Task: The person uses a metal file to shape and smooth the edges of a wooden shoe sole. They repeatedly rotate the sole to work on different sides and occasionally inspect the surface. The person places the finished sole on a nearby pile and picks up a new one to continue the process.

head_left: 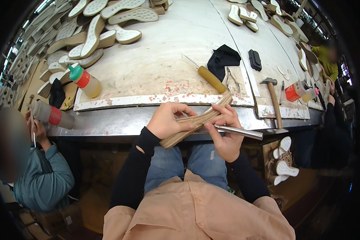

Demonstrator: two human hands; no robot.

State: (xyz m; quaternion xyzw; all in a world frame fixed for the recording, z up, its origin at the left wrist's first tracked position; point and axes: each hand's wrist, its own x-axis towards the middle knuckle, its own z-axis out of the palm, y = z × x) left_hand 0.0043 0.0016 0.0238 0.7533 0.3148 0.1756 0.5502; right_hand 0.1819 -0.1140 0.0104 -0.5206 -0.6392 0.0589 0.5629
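A wedge shoe sole point(175, 139) with a tan braided rope edge is held slantwise in front of the table's near edge. My left hand point(164, 121) is closed around its nearer part, thumb along the braided side. My right hand point(229, 140) grips a silver metal-handled tool point(246, 132), whose handle points right. Its working end is hidden behind the fingers, so I cannot tell its kind. The upper fingers of that hand also rest on the far part of the sole. Just beyond lies an awl point(211, 79) with a yellow handle.
Many white-topped soles point(94, 36) pile at the far left. Bottles point(86, 82) of glue-like liquid, a black cloth point(224, 60), a black case point(255, 60) and a hammer point(273, 100) lie on the table. Co-workers sit on the left point(48, 176) and right point(328, 60).
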